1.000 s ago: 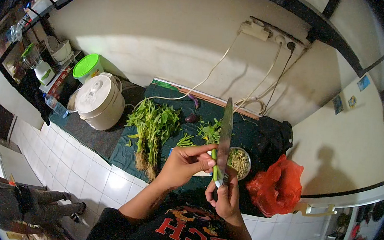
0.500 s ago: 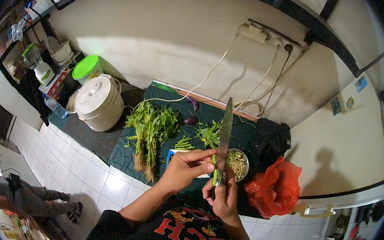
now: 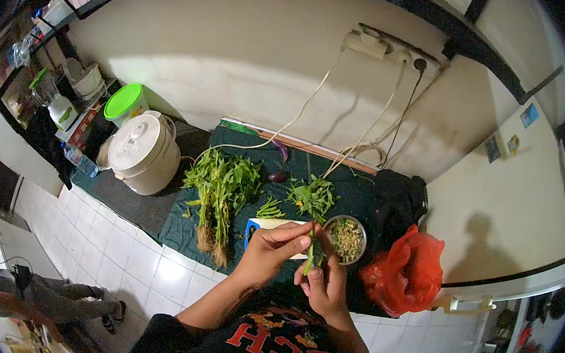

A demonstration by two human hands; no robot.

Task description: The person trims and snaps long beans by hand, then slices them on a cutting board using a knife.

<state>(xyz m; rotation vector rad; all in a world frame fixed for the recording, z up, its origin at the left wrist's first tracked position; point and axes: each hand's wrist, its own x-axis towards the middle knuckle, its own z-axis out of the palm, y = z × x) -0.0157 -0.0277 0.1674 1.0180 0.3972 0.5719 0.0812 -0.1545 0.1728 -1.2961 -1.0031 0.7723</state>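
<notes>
The left hand [image 3: 272, 249] pinches a slender green pod [image 3: 309, 257]; the right hand [image 3: 324, 284] curls at its lower end. From them, loose leaves [image 3: 312, 196] lie at 12 o'clock, a steel bowl [image 3: 363, 244] of chopped pieces [image 3: 346, 240] at 2, a red plastic bag [image 3: 398, 283] at 3, rooted leafy greens [image 3: 224, 183] at 10, a purple eggplant [image 3: 278, 176] at 11.

Behind the dark-covered table [image 3: 179, 228] I see a cream wall [image 3: 240, 50], brighter in its lower part, with a row of sockets [image 3: 368, 45]. Glossy white floor tiles [image 3: 109, 245] spread in front of the table. A black shelf frame [image 3: 441, 16] runs above it, and a pale panel [image 3: 533, 187] on its right catches a head-and-shoulders shadow [image 3: 478, 246].
</notes>
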